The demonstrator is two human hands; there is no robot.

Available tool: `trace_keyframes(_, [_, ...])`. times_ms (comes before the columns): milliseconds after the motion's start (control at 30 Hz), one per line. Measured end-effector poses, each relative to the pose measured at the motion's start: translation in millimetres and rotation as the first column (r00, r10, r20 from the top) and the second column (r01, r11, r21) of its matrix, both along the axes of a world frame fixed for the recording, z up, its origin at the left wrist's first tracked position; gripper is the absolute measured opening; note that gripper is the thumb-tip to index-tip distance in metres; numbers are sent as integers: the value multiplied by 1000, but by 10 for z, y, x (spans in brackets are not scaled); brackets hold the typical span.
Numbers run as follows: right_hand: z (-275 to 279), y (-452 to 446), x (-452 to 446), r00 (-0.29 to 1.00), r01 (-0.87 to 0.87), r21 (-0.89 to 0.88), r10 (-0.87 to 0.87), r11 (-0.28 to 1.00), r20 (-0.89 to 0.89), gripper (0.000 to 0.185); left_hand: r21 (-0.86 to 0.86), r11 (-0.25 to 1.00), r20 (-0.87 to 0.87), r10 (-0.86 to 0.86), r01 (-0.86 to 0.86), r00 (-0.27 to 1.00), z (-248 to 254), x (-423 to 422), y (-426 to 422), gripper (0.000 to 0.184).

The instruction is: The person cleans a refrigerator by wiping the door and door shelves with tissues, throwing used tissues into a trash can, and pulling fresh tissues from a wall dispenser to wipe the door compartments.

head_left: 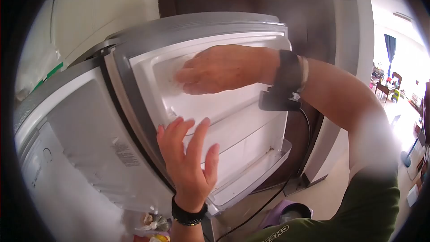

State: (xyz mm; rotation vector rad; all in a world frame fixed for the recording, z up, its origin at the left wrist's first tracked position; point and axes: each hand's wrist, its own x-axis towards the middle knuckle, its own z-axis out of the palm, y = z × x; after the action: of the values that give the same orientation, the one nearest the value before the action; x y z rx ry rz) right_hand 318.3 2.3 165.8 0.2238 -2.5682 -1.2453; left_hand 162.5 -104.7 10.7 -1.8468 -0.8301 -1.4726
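Note:
My right hand [219,71] reaches across the upper inside of an open refrigerator door [233,103], its fingers bent inward against the white lining. The fingertips are blurred, and a whitish patch beside them cannot be told apart from the panel, so anything held there is hidden. Lower down, my left hand [190,161] is open with its fingers spread, in front of the door's hinge-side edge. It holds nothing. A black band [289,71] with a small dark device is on my right wrist, and a black bracelet [189,210] is on my left.
To the left is the white refrigerator interior [80,130] with a printed label [125,152]. A clear door shelf [251,175] juts out at the bottom right. A black cable [268,201] hangs from my right wrist. Bagged items [154,222] and a purple container [280,213] sit below.

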Motion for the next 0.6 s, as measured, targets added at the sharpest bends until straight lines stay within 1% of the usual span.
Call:
trace_keyframes(33, [41,18,32,1000,-1,2,1,1000,1,9,-11,1000,0,13,-13,1000,28,25,62,24])
trace_keyframes(67, [94,40,61,1000,-5,2,5,1000,0,10,15,1000,11,-26,25,1000,89,16,84,19])
trace_keyframes(100, [122,67,98,1000,-9,0,9,1000,1,10,-6,999,27,-53,53,998,109,17,80,20])
trace_keyframes(167, [116,127,247,992,114,-80,-117,990,-36,12,-48,993,61,-109,112,992,118,34,81,21])
trace_keyframes(200, [114,164,351,982,173,-118,-180,978,-49,12,-24,996,65,-87,89,994,117,60,103,20])
trace_keyframes(267, [83,311,664,969,229,7,-227,973,-92,5,-49,996,60,-74,77,995,124,76,98,20])
trace_keyframes(300, [68,399,855,962,255,66,-246,965,-117,5,-65,995,57,-66,70,996,129,84,91,20])
trace_keyframes(367, [52,597,1235,924,372,96,-359,923,-129,3,-45,996,76,-76,80,994,120,91,114,20])
trace_keyframes(400, [20,682,1427,864,464,-63,-467,883,-187,2,-37,996,84,-83,86,993,113,95,128,21])
trace_keyframes(467, [-57,800,1723,694,574,-385,-679,723,-241,2,-37,996,91,-83,87,992,106,103,128,21])
trace_keyframes(567, [-129,862,1828,669,510,-469,-676,721,-311,14,-45,995,93,-88,92,992,109,101,126,21])
trace_keyframes(600, [-139,891,1836,684,520,-430,-661,738,-309,13,-51,994,90,-91,96,992,107,104,121,21])
